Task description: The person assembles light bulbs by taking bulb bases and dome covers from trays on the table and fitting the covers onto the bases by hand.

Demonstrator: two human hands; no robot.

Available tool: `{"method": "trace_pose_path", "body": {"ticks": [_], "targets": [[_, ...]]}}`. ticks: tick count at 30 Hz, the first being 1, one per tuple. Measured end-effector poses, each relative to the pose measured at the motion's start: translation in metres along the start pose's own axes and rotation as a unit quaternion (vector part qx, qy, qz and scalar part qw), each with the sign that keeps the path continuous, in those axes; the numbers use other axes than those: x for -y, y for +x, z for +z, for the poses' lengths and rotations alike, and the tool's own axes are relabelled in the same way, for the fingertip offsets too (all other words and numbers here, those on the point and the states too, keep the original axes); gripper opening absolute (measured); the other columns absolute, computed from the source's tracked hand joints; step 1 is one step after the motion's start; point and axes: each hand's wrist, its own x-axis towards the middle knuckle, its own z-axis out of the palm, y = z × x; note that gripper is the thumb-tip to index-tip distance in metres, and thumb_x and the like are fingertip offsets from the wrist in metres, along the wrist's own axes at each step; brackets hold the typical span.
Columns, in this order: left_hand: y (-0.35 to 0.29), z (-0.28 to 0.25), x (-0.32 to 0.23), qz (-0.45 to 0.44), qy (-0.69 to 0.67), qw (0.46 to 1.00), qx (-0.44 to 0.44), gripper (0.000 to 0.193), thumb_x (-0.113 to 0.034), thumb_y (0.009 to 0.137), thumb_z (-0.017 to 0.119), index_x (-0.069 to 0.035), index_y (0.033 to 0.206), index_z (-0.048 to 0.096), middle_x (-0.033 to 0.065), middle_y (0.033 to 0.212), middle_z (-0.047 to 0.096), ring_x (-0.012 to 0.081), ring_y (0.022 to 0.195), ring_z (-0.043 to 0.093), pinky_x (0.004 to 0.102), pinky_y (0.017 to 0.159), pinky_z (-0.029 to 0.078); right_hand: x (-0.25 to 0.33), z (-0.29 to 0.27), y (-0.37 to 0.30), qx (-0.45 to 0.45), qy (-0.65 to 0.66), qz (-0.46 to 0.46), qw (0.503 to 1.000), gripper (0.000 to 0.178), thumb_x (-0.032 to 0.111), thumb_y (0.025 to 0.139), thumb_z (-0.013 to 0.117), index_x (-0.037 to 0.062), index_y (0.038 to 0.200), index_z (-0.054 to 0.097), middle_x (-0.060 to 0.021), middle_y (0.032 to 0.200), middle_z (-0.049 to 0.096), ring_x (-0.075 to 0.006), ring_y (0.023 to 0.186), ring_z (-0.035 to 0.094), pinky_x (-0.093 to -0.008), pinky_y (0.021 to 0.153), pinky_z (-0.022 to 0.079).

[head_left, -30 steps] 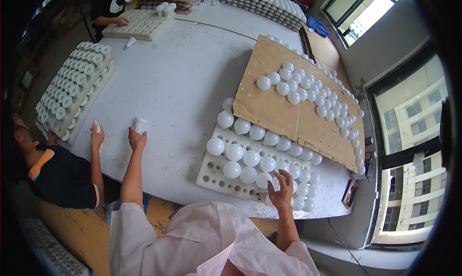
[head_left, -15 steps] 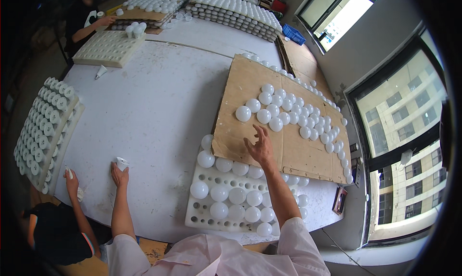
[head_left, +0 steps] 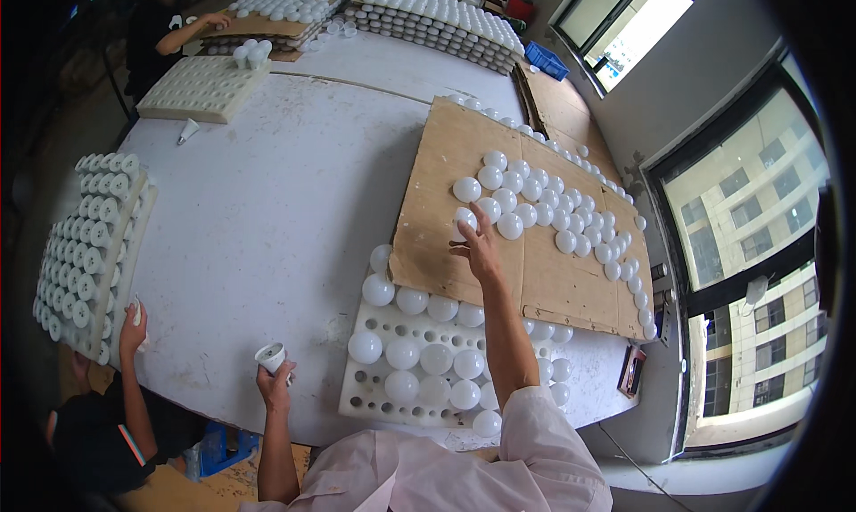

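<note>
Near the table's front edge, my left hand [head_left: 275, 385] grips a white cone-shaped bulb base [head_left: 270, 357], its wide mouth facing up. My right hand [head_left: 481, 251] has its fingers around a round white bulb cover [head_left: 464, 220] on the brown cardboard sheet [head_left: 428, 218]. A cluster of similar covers [head_left: 532, 189] spreads to the right of that hand over the cardboard. Under the sheet and sticking out toward me is a white foam tray [head_left: 360, 405] with holes, carrying more round covers [head_left: 402, 351].
Stacked trays of white bulb bases [head_left: 85, 244] stand at the left, beside a co-worker's hand [head_left: 133, 329]. Another person [head_left: 156, 44] reaches over stacks at the far left. A foam tray [head_left: 183, 88] and a loose bulb base [head_left: 188, 131] lie nearer. Windows [head_left: 740, 182] line the right.
My right hand has closed on the nearest bulb cover and shifted it slightly. My left hand has moved right and nearer to me with the bulb base. The co-worker at left has shifted toward the stacked trays.
</note>
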Motion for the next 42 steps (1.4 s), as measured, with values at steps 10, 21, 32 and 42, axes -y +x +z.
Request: {"method": "trace_pose_path", "body": {"ticks": [10,21,32,42], "targets": [[-0.101,0.098,-0.111,-0.034,0.103,0.891,0.442,0.037,-0.015,0.073,0.073,0.002,0.103,0.061,0.0092,0.091,0.067,0.0123,0.071,0.064,0.0254,0.057,0.050,-0.036,-0.034,-0.175,0.168,0.162,-0.015,0.972,0.108,0.030,0.054,0.091,0.0080,0.140,0.029,-0.0134,0.120,0.053,-0.0254,0.092,0.065,-0.0371,0.077,0.058],[-0.172,0.134,-0.106,0.032,0.189,0.795,0.576,0.051,-0.024,0.070,0.083,0.002,0.108,0.061,0.0066,0.088,0.066,0.0127,0.073,0.062,0.0285,0.066,0.052,-0.045,-0.054,-0.280,0.232,0.019,-0.087,0.969,0.083,0.014,0.055,0.088,0.0071,0.122,0.040,-0.0103,0.122,0.053,-0.0215,0.103,0.060,-0.0355,0.091,0.050],[-0.192,0.118,-0.096,0.024,0.236,0.790,0.566,0.052,-0.024,0.068,0.084,0.005,0.105,0.061,0.0081,0.083,0.067,0.0118,0.069,0.063,0.0262,0.058,0.053,-0.041,-0.052,-0.300,0.289,-0.127,-0.169,0.934,0.085,0.016,0.057,0.086,0.0075,0.130,0.044,-0.0093,0.123,0.056,-0.0230,0.110,0.056,-0.0363,0.096,0.044],[-0.189,0.107,-0.093,0.065,0.298,0.771,0.559,0.046,-0.024,0.065,0.084,0.004,0.095,0.064,0.0089,0.074,0.067,0.0111,0.061,0.061,0.0265,0.056,0.050,-0.025,-0.038,-0.300,0.360,-0.227,-0.177,0.887,0.086,0.022,0.058,0.086,0.0087,0.131,0.043,-0.0126,0.122,0.057,-0.0337,0.111,0.055,-0.0403,0.093,0.045]]}}
